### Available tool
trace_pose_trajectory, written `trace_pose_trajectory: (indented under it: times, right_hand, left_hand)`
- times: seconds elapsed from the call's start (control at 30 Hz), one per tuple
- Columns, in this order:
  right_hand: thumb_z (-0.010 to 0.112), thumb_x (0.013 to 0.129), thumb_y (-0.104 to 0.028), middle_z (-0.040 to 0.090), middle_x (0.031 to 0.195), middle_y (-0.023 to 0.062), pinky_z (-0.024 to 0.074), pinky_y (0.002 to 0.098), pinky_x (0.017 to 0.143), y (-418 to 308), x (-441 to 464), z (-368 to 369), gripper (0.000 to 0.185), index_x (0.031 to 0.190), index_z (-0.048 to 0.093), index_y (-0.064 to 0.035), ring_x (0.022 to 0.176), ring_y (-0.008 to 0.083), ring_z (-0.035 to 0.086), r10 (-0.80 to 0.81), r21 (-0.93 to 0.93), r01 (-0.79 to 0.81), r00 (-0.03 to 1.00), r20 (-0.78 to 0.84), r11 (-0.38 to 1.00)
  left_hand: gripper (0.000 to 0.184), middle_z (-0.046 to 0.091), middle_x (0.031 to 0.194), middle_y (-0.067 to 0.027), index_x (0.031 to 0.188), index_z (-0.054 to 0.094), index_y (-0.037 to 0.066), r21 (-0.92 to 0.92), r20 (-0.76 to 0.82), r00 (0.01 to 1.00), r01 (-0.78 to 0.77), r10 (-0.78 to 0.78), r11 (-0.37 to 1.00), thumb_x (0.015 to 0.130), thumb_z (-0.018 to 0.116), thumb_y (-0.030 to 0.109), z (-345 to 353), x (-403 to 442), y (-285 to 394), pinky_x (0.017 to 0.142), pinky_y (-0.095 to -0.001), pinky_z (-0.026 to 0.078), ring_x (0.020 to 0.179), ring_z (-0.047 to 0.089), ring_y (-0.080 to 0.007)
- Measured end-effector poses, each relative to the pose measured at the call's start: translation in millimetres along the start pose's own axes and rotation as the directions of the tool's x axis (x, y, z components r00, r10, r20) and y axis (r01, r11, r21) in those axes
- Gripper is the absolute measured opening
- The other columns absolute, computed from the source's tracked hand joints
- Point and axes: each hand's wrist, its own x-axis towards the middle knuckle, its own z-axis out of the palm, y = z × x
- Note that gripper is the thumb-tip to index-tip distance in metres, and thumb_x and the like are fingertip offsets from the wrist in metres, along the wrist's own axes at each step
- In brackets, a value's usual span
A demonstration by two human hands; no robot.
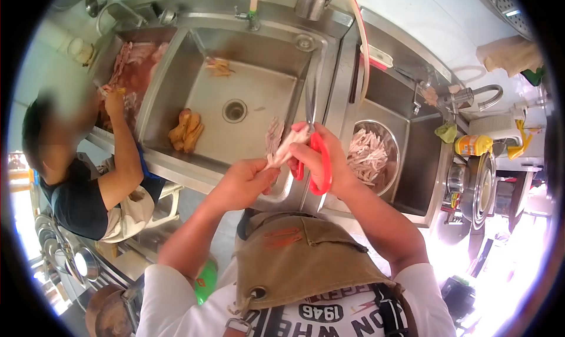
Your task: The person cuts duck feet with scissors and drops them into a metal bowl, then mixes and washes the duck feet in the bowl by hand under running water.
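My left hand (244, 183) is closed on one end of a pale piece of meat (292, 141), which looks like a poultry foot or neck. Red-handled scissors (321, 163) are in my right hand (321, 154), with their blades pointing away from me, and its fingers also touch the meat's other end. Another pale strip (274, 135) lies just beyond my hands at the middle sink's right side. To the right, a round metal bowl (393, 160) holds several pale pieces (366, 154).
Yellowish poultry pieces (186, 131) lie in the middle sink (259, 84), with more near its back wall. A co-worker (76, 178) sits at the left, hands over a basin of meat (138, 72). A faucet (485, 95) and yellow bottle (472, 145) stand right.
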Motion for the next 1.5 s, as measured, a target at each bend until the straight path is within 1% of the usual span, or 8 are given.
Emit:
trace_pose_trajectory:
  times: [0.13, 0.2, 0.33, 0.63, 0.93, 1.23, 1.33, 1.5]
  right_hand:
    - [0.061, 0.093, -0.01, 0.062, 0.101, 0.0103, 0.0497, 0.0278, 0.066, -17.2, -29.7, -26.6, 0.041, 0.129, 0.045, 0.0034, 0.078, 0.0154, 0.061, 0.021, -0.276, 0.001, 0.997, 0.077, 0.961]
    - [0.06, 0.094, -0.012, 0.063, 0.099, 0.0085, 0.05, 0.0274, 0.067, -45.2, -53.0, -33.5, 0.039, 0.128, 0.048, 0.0031, 0.078, 0.0146, 0.061, 0.339, -0.383, -0.235, 0.911, 0.233, 0.894]
    - [0.06, 0.095, -0.018, 0.063, 0.093, 0.0068, 0.0499, 0.0257, 0.067, -63.1, -72.1, -18.6, 0.037, 0.125, 0.053, 0.0034, 0.075, 0.0121, 0.06, 0.58, -0.506, -0.391, 0.76, 0.294, 0.769]
    - [0.06, 0.094, -0.026, 0.06, 0.086, 0.0047, 0.0502, 0.0275, 0.068, -52.9, -64.9, -21.8, 0.043, 0.124, 0.053, 0.0029, 0.074, 0.0118, 0.059, 0.607, -0.463, -0.442, 0.732, 0.308, 0.768]
    - [0.06, 0.093, -0.027, 0.061, 0.082, 0.0057, 0.0497, 0.0272, 0.065, -45.5, -64.2, -24.0, 0.043, 0.124, 0.054, 0.0031, 0.071, 0.0119, 0.059, 0.599, -0.438, -0.453, 0.745, 0.292, 0.777]
    - [0.06, 0.092, -0.026, 0.064, 0.081, 0.0065, 0.0489, 0.0258, 0.058, -34.3, -68.4, -20.4, 0.041, 0.119, 0.056, 0.0051, 0.065, 0.011, 0.058, 0.532, -0.314, -0.444, 0.79, 0.304, 0.839]
    - [0.059, 0.093, -0.026, 0.065, 0.082, 0.0069, 0.049, 0.0257, 0.057, -28.1, -67.4, -23.1, 0.04, 0.119, 0.056, 0.0051, 0.065, 0.0107, 0.058, 0.534, -0.298, -0.454, 0.789, 0.304, 0.84]
    - [0.059, 0.093, -0.025, 0.065, 0.08, 0.0073, 0.0483, 0.0253, 0.054, -28.4, -63.2, -26.1, 0.037, 0.114, 0.058, 0.0045, 0.062, 0.0103, 0.058, 0.523, -0.297, -0.443, 0.799, 0.298, 0.846]
  left_hand:
    - [0.03, 0.055, 0.068, -0.001, 0.091, 0.063, 0.0, 0.059, -0.099, 0.994, 0.053, -0.047, 0.997, 0.098, 0.057, 0.028, -11.5, -2.9, 3.0, 0.056, -0.029, 0.04, 0.064, 0.046, -0.0069]
    - [0.032, 0.054, 0.065, -0.0034, 0.087, 0.061, -0.001, 0.21, -0.177, 0.984, 0.017, 0.021, 0.977, 0.098, 0.058, 0.03, -15.9, -4.2, 9.9, 0.055, -0.0308, 0.04, 0.062, 0.045, -0.0088]
    - [0.034, 0.051, 0.061, -0.0094, 0.087, 0.059, -0.002, 0.385, -0.19, 0.978, -0.001, 0.08, 0.923, 0.097, 0.057, 0.03, -6.1, -1.0, 16.4, 0.055, -0.0347, 0.04, 0.057, 0.045, -0.0148]
    - [0.032, 0.052, 0.061, -0.0151, 0.089, 0.06, -0.003, 0.394, -0.161, 0.987, 0.037, 0.029, 0.918, 0.097, 0.055, 0.028, -0.4, -4.5, 33.7, 0.057, -0.0379, 0.042, 0.055, 0.045, -0.0207]
    - [0.029, 0.059, 0.071, -0.0252, 0.087, 0.061, -0.003, 0.501, -0.131, 0.988, -0.007, 0.084, 0.866, 0.096, 0.056, 0.025, -0.4, -1.5, 37.7, 0.062, -0.0461, 0.045, 0.067, 0.051, -0.0464]
    - [0.028, 0.059, 0.07, -0.0249, 0.079, 0.058, -0.001, 0.572, -0.053, 0.985, -0.106, 0.166, 0.814, 0.096, 0.056, 0.022, 5.1, 1.6, 31.0, 0.062, -0.0525, 0.044, 0.07, 0.056, -0.0479]
    - [0.029, 0.06, 0.07, -0.0242, 0.077, 0.058, 0.0, 0.609, 0.113, 0.956, -0.283, 0.273, 0.741, 0.096, 0.056, 0.021, 15.9, 2.7, 15.5, 0.062, -0.0538, 0.045, 0.068, 0.057, -0.0474]
    - [0.025, 0.061, 0.07, -0.0239, 0.08, 0.059, 0.0, 0.682, 0.132, 0.949, -0.297, 0.287, 0.669, 0.095, 0.057, 0.02, 20.6, 8.0, 11.5, 0.062, -0.0541, 0.046, 0.068, 0.059, -0.0468]
